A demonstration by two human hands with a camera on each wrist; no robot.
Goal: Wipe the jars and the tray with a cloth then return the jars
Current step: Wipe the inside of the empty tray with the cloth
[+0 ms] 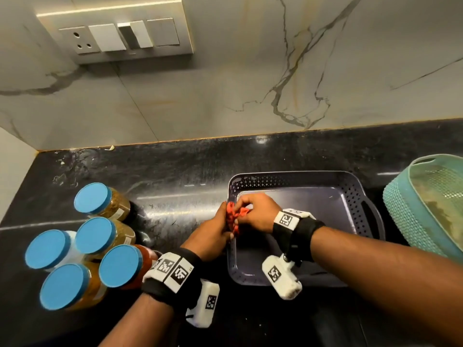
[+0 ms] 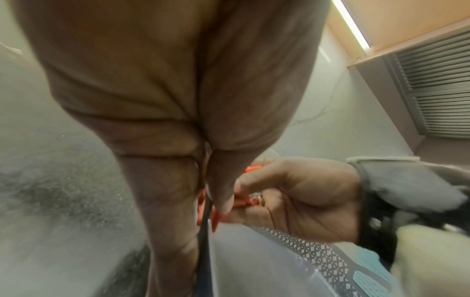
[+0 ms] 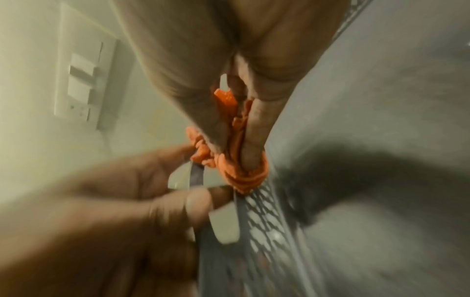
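An empty dark purple tray [image 1: 338,186] with perforated walls sits on the black counter. At its left rim my left hand [image 1: 223,221] pinches the rim between thumb and fingers. My right hand [image 1: 246,209] grips a crumpled orange-red cloth [image 1: 234,219] and holds it against that same rim, right beside the left hand. In the right wrist view the cloth [image 3: 236,152] is bunched over the perforated tray wall [image 3: 262,217]. In the left wrist view the cloth [image 2: 244,202] shows between both hands. Several jars with blue lids [image 1: 92,197] stand grouped on the counter to the left.
A teal perforated basket [image 1: 426,209] stands at the right edge, close to the tray's right handle. A switch panel [image 1: 117,36] is on the marble wall behind. Bare black counter [image 1: 175,176] lies between the jars and the tray.
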